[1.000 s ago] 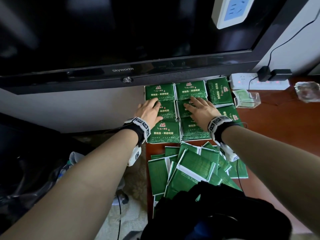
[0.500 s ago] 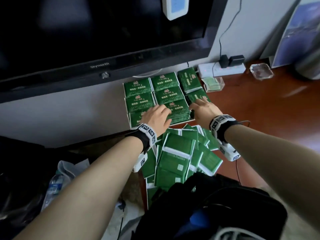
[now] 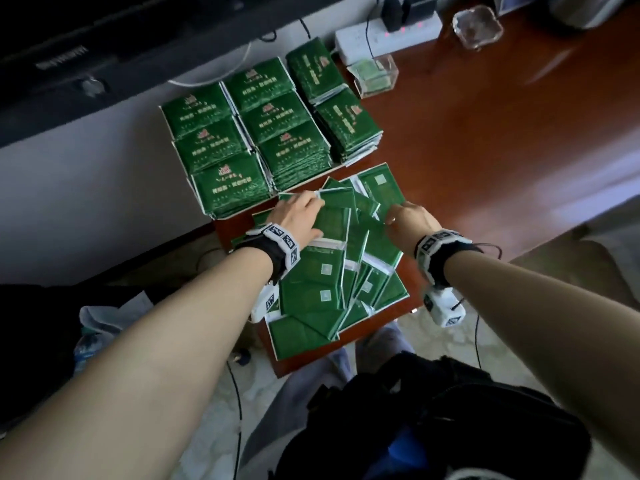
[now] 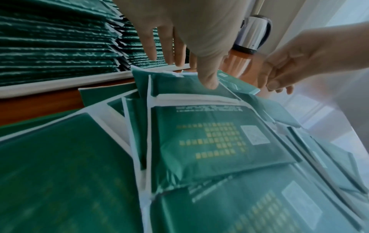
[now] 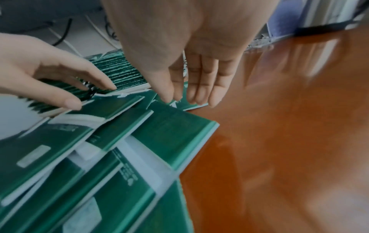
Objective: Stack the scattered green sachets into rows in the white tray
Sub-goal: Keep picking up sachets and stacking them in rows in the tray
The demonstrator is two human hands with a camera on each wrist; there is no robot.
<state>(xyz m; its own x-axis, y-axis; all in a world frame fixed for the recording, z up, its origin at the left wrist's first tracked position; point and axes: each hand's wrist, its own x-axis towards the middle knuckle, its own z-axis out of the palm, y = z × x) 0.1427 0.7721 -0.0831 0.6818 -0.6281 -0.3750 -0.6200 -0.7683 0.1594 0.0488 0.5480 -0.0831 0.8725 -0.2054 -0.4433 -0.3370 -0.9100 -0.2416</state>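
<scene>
Green sachets stand stacked in rows (image 3: 263,133) in the white tray (image 4: 60,83), whose rim also shows in the right wrist view (image 5: 137,87). Nearer to me, a loose pile of sachets (image 3: 332,282) lies overlapping on the wooden table. My left hand (image 3: 311,209) hovers over the pile's far edge with fingers spread, its thumb (image 4: 209,83) touching the top sachet (image 4: 209,134). My right hand (image 3: 398,216) reaches down at the pile's far right, straight fingertips (image 5: 191,97) touching a sachet there. Neither hand grips anything.
A black TV (image 3: 104,46) stands behind the tray. A power strip (image 3: 388,36), a clear plastic box (image 3: 374,76) and a glass dish (image 3: 478,27) sit at the back right. A steel kettle (image 4: 253,34) stands further off. A black bag (image 3: 433,427) is in my lap.
Both hands have drawn back from the stacked rows in the tray to the loose pile in front. The head view has tilted downward.
</scene>
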